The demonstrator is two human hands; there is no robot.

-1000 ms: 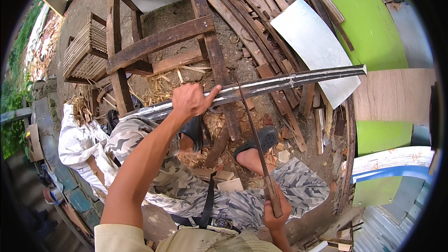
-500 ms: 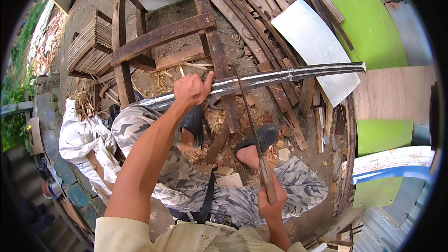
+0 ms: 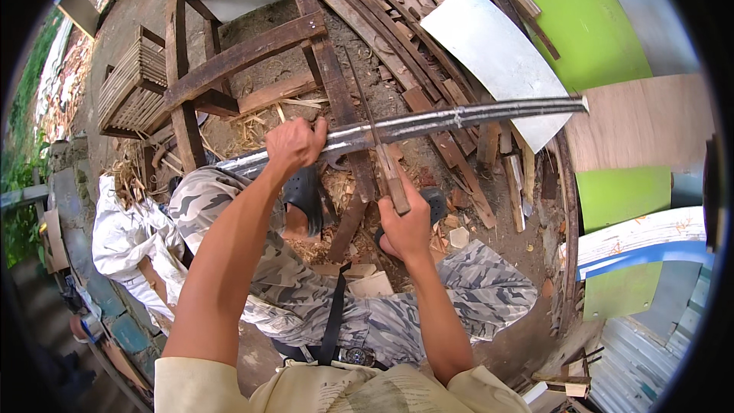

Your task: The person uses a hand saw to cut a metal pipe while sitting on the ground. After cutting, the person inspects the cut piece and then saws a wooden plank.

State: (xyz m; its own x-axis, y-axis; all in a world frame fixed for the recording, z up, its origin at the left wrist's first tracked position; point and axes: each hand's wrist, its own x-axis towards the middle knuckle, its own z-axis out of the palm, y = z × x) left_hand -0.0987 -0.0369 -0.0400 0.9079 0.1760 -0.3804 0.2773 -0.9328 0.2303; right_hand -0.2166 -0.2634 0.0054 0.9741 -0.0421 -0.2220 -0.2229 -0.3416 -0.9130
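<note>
My left hand is closed over a long dark board with white streaks, pressing it against a rough wooden frame. The board runs from beside my left thigh out to the right, over the frame's near leg. In my right hand is a handsaw, gripped by its handle. Its thin blade is seen nearly edge-on and crosses the board just right of my left hand, pointing away from me. Whether the teeth have cut into the board cannot be made out.
Scrap planks lie piled beyond the board, beside a white sheet and green panels. A slatted crate stands at left near a white sack. Wood chips and shavings litter the ground around my feet.
My right hand has pushed the saw forward, away from my body, bringing its handle close to the board. My left hand still grips the board. The whole view has shifted slightly.
</note>
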